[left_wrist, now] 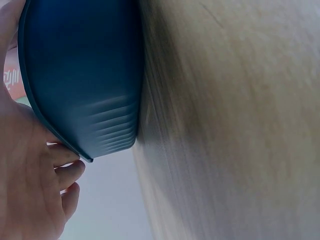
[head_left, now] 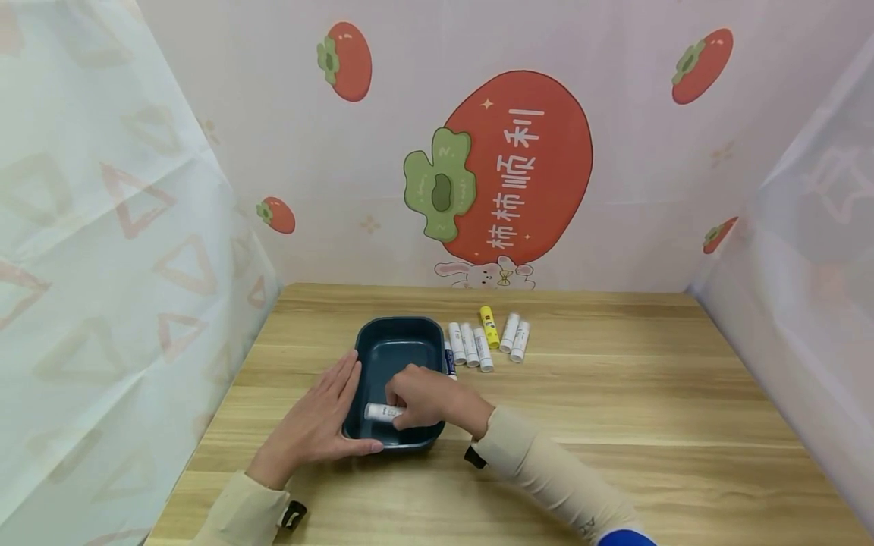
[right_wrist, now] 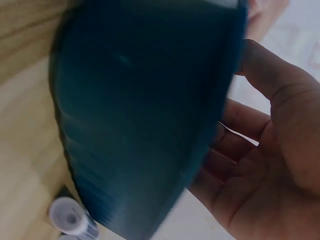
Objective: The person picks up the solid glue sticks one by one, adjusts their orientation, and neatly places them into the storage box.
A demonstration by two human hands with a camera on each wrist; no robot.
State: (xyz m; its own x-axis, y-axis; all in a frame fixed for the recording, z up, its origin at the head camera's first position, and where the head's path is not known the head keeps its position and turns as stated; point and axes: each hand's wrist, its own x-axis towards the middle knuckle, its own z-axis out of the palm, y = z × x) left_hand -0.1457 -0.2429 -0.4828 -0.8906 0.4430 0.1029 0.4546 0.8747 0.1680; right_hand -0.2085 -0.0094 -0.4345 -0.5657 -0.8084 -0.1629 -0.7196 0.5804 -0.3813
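Observation:
A dark teal rectangular dish (head_left: 400,356) stands on the table, left of centre. My left hand (head_left: 315,422) rests against it with straight fingers along the left rim and the thumb across the near rim. In the left wrist view, that hand's fingertips (left_wrist: 70,177) lie at the dish's rim. Over the inside of the dish, my right hand (head_left: 429,396) pinches a white glue stick (head_left: 379,412), which lies level and sticks out to the left. The right wrist view shows the hand (right_wrist: 270,150) behind the blurred dish wall (right_wrist: 135,110), which hides the glue stick.
Right of the dish lie several white glue sticks (head_left: 482,350) and a yellow one (head_left: 489,327). A dark blue-labelled tube (head_left: 450,359) sits tight against the dish's right side. The wooden table (head_left: 614,364) is bordered by a patterned back sheet (head_left: 642,227) and side sheets.

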